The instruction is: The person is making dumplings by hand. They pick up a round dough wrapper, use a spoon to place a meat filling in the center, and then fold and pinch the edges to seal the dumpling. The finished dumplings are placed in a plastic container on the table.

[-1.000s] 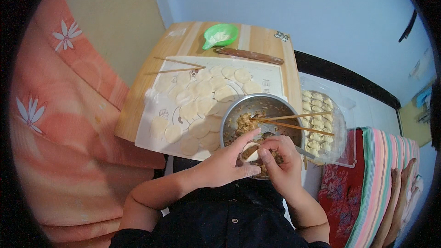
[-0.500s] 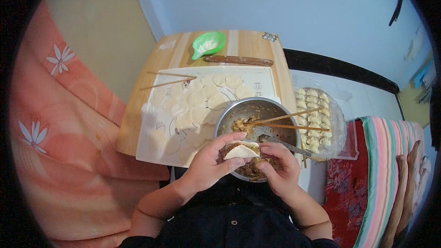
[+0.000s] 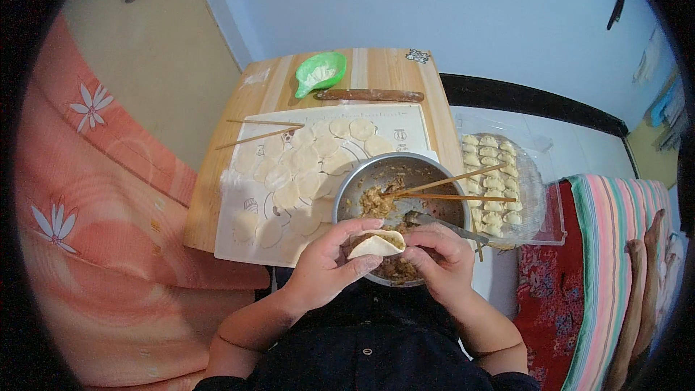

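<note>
A dumpling [image 3: 376, 245], its pale wrapper folded round brown-green filling and still gaping along the top, is held above the near rim of a metal bowl. My left hand [image 3: 334, 257] is closed round its left side, thumb on the front. My right hand [image 3: 439, 255] pinches its right end between thumb and fingers. Under my hands the metal bowl [image 3: 350, 187] contains minced filling [image 3: 378, 203]. Two chopsticks [image 3: 455, 197] and a flat metal blade or spatula [image 3: 452, 227] rest across its right rim. Several round dough wrappers [image 3: 310, 182] lie to the left on a white mat.
The white mat [image 3: 235, 242] covers much of the wooden table [image 3: 206, 188]. Farther back are a green scoop with flour [image 3: 321, 74] and a rolling pin [image 3: 369, 95]. Another pair of chopsticks [image 3: 257, 137] lies at left. Rows of finished dumplings [image 3: 492, 181] fill a clear tray on the right.
The wrapper has been tilted so its open top and filling show more, with my right fingers now pinching its end. The whole view has shifted slightly.
</note>
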Demonstrator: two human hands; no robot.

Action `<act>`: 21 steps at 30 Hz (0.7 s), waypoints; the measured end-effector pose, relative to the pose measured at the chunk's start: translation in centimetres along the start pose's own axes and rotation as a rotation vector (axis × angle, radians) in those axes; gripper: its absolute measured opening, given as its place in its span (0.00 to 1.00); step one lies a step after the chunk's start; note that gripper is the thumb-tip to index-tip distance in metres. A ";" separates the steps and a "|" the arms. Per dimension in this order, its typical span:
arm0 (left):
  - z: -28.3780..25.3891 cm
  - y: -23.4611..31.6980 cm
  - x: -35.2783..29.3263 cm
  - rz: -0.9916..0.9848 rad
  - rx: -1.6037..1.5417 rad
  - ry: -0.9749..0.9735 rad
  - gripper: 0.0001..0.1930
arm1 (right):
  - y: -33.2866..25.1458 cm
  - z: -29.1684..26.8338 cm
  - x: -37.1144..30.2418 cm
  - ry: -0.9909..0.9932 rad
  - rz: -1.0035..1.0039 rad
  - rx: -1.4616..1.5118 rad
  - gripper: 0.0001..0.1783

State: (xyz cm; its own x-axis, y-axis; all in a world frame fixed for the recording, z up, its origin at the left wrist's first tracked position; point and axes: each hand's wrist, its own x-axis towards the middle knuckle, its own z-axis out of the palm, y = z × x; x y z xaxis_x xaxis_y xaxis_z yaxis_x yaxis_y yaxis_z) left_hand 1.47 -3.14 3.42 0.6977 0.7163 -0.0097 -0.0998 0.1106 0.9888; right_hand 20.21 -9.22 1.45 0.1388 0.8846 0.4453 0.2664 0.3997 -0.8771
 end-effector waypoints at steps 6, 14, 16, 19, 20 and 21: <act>0.1 -0.5 -0.2 0.027 0.039 0.018 0.23 | -0.8 -0.3 0.2 -0.006 -0.026 -0.084 0.08; 0.3 -0.1 -0.3 0.045 0.141 0.026 0.22 | -1.0 -0.6 0.4 -0.013 -0.134 -0.240 0.10; 0.3 -0.1 -0.4 0.027 0.168 0.022 0.21 | -1.1 -0.8 0.5 -0.029 -0.158 -0.244 0.09; 0.3 -0.5 -0.5 0.025 0.200 0.017 0.21 | -1.1 -1.0 0.5 -0.050 -0.157 -0.254 0.08; 0.3 -0.5 -0.5 0.037 0.205 0.014 0.21 | -1.1 -1.1 0.5 -0.056 -0.151 -0.257 0.07; 0.3 -0.5 -0.5 0.049 0.210 0.010 0.20 | -1.1 -1.1 0.5 -0.062 -0.153 -0.250 0.08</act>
State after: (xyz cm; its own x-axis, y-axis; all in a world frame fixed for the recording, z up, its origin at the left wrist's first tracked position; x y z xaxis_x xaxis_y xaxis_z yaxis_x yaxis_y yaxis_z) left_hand 1.39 -3.72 2.94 0.6882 0.7245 0.0382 0.0179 -0.0697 0.9974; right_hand 21.05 -9.51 2.88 0.0227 0.8345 0.5506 0.5073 0.4649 -0.7256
